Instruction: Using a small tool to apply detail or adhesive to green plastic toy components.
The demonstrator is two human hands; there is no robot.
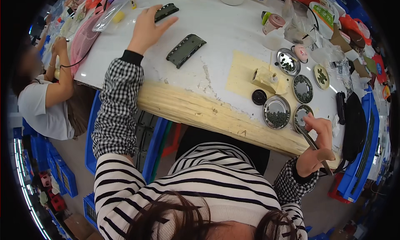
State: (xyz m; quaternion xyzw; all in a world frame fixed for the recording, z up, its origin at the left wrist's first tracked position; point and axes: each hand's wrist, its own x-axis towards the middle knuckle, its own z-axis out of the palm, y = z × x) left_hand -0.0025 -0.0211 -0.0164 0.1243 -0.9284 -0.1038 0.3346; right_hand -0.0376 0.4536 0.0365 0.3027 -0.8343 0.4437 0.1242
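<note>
My left hand is stretched over the far left of the table with thumb and fingers apart. Right beside its fingertips lies a small dark green curved plastic part; whether they touch is unclear. A similar, larger-looking dark green part rests nearer to me. At the right edge of the table, my right hand grips metal tweezers, their tip at a round metal dish of small dark green pieces. Other dishes of such pieces stand close by: one to its left, one beyond.
A yellow-wrapped block sits on a yellow sheet, with a black round cap beside it. Bags and cups crowd the far right. A blue crate stands below the table's wooden edge. Another person sits at left.
</note>
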